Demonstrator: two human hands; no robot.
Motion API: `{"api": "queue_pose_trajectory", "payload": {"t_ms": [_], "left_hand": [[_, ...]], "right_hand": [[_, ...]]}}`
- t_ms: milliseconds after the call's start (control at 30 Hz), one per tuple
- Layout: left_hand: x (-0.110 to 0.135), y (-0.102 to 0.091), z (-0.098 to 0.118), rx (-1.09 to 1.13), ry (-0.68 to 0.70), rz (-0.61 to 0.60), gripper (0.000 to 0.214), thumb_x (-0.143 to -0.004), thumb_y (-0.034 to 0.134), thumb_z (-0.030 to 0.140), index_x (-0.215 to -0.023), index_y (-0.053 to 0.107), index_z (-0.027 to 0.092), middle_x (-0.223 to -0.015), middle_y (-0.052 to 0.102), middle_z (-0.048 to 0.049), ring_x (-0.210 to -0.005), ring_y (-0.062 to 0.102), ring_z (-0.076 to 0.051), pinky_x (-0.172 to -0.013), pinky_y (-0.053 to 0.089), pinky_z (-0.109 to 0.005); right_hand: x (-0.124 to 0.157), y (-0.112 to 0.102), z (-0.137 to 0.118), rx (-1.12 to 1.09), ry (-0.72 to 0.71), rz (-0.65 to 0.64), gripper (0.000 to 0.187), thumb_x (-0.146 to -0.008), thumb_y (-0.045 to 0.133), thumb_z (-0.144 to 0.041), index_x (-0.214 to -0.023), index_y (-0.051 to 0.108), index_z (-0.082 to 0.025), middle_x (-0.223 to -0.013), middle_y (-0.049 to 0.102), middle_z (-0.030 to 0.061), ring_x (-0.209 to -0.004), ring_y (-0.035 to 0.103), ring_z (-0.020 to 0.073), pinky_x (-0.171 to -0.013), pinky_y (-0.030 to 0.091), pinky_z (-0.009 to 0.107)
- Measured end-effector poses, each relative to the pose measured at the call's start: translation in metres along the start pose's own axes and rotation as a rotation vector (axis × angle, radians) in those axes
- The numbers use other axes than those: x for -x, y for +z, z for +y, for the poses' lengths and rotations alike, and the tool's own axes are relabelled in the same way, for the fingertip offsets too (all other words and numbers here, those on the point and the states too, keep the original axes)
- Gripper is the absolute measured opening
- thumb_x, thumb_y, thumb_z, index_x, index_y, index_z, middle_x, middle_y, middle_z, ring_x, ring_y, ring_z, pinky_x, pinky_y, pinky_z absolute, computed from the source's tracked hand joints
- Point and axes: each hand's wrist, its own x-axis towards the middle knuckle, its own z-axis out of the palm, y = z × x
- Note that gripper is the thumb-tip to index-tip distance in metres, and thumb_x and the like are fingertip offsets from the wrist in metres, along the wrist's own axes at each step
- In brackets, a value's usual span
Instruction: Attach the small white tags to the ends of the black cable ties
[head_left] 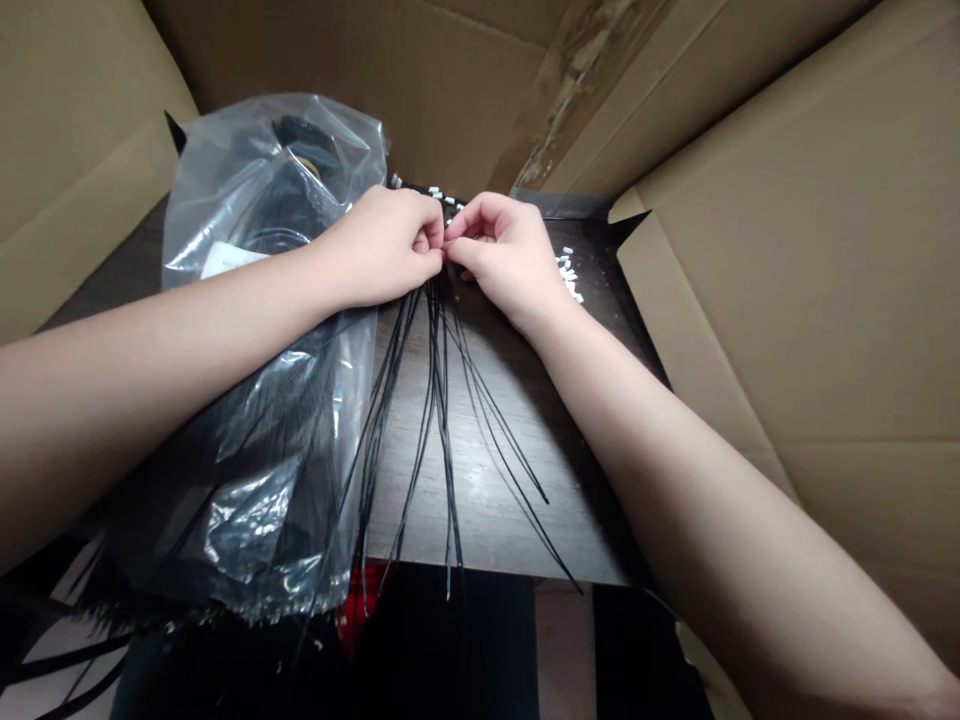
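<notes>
1. Black nylon cable ties [436, 400], a loose bunch of long thin strips, hang from the point where my two hands meet, their tips fanning down over the tabletop.
2. My left hand [382, 248] is curled almost shut, pinching the upper ends of the ties, though its fingers hide the exact grip.
3. My right hand [504, 262] is also closed narrowly, with thumb and forefinger pinching at the same spot, just touching the left hand.
4. Both forearms reach inward from opposite sides, angled toward the pinch.
5. Under my left forearm lies a clear plastic bag [225, 200] holding black items.
6. Small white plastic bits [568, 275] lie beside my right hand on a dark wood table [517, 490], and brown cardboard flaps [757, 300] rise around it.
</notes>
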Motion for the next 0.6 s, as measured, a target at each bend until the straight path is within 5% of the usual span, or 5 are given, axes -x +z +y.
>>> {"api": "queue_pose_trajectory", "payload": {"t_ms": [600], "left_hand": [[0.0004, 0.0016, -0.0028, 0.008, 0.01, 0.016, 0.022, -0.077, 0.054, 0.026, -0.088, 0.071, 0.02, -0.082, 0.071, -0.005, -0.092, 0.066, -0.023, -0.089, 0.05, -0.034]], "right_hand": [[0.002, 0.0007, -0.0042, -0.047, 0.011, 0.025, 0.01, -0.072, 0.065, -0.013, -0.076, 0.059, -0.02, -0.074, 0.06, -0.0003, -0.08, 0.062, 0.0176, -0.075, 0.056, 0.034]]}}
